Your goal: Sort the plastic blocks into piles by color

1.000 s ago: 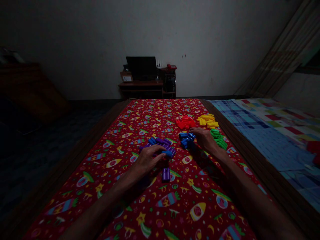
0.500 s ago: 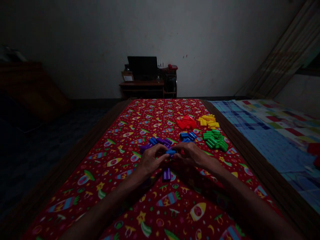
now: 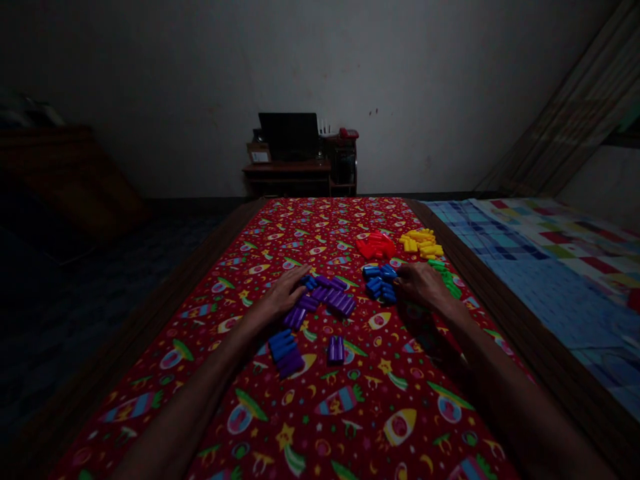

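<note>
My left hand (image 3: 286, 292) reaches in at the left side of the purple tube blocks (image 3: 336, 297). Its thumb and fingers are apart, with the tips at a small blue tube block (image 3: 309, 283). On the right, my right hand (image 3: 421, 283) has its fingers curled together at the right end of a blue tube block (image 3: 389, 272), which lies at the top of the blue pile (image 3: 381, 289). The fingertips are partly hidden. A joined blue and purple piece (image 3: 285, 352) lies nearer to me, left of a separate purple block (image 3: 336, 350).
Red blocks (image 3: 376, 246) and yellow blocks (image 3: 421, 243) lie farther back on the red patterned cloth (image 3: 345, 413). Green blocks (image 3: 450, 280) are partly behind my right hand. Beyond the cloth stands a desk with a dark monitor (image 3: 289, 137). Blue bedding (image 3: 520, 293) spreads to the right.
My hands have parted from a blue block held between them. The left went left to the purple group, the right went to the blue pile. A blue and purple piece now shows at near left.
</note>
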{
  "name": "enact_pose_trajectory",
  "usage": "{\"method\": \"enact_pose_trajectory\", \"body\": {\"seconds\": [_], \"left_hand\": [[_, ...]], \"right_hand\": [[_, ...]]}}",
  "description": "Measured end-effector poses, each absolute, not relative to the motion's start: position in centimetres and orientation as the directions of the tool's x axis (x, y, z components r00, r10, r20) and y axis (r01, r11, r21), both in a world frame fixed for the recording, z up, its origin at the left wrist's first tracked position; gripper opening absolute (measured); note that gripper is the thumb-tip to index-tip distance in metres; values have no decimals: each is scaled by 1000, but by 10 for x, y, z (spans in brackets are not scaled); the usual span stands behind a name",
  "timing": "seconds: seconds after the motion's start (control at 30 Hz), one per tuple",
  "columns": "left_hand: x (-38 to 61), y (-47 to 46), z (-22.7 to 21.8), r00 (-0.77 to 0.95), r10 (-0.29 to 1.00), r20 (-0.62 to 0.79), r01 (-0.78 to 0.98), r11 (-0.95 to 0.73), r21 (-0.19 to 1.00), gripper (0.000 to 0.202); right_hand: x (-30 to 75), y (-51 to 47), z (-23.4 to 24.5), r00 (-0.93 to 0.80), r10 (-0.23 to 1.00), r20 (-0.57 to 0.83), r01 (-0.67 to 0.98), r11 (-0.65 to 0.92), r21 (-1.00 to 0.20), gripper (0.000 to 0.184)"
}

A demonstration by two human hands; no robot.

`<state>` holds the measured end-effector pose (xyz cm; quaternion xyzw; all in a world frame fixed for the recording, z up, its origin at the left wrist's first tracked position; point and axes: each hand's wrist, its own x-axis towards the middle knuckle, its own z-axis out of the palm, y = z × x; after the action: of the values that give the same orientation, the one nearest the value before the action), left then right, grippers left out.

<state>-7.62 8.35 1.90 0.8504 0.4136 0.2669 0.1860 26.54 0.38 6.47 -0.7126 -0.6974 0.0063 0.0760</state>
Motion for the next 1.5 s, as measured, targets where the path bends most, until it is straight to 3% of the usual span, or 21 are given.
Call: {"method": "enact_pose_trajectory", "body": {"seconds": [0.13, 0.3, 0.47, 0.6, 0.77, 0.9, 1.0, 1.1, 1.2, 1.3, 1.5], "left_hand": [[-73, 85, 14, 545, 802, 243, 581, -571, 580, 45], [-73, 87, 19, 426, 871, 244, 662, -484, 573, 41], [-73, 91, 15, 327, 919, 220, 672, -390, 630, 30], [-69, 85, 20, 239, 944, 228, 647, -330, 687, 24], [-51, 48, 53, 350, 852, 389, 561, -524, 641, 21], [-28, 14, 65, 558, 696, 452, 391, -700, 597, 18], [-22, 6, 66, 569, 693, 442, 380, -698, 606, 19], [-37, 12, 76, 580, 743, 335, 487, -646, 588, 27], [-72, 21, 89, 626, 774, 98, 634, -578, 514, 36], [-105, 23, 91, 612, 780, -133, 741, -506, 442, 31], [-111, 13, 73, 536, 772, -342, 842, -460, 282, 34]], "right_hand": [[263, 0, 73, -19, 1000, 14, 993, 20, -114, 19], [264, -5, 81, -22, 1000, 12, 994, 23, -111, 22], [259, -9, 87, -64, 980, 188, 979, 98, -178, 27], [236, -15, 83, -208, 927, 311, 919, 294, -264, 29], [195, -21, 57, -368, 758, 539, 713, 602, -359, 33], [184, -25, 48, -448, 750, 486, 638, 649, -414, 30], [191, -24, 55, -424, 798, 429, 642, 598, -479, 25], [209, -14, 64, -267, 869, 416, 691, 474, -546, 26], [233, 0, 62, -62, 923, 380, 746, 296, -597, 26], [253, 12, 52, 42, 950, 311, 758, 172, -629, 31], [262, 17, 37, 85, 939, 333, 768, 151, -622, 35]]}}
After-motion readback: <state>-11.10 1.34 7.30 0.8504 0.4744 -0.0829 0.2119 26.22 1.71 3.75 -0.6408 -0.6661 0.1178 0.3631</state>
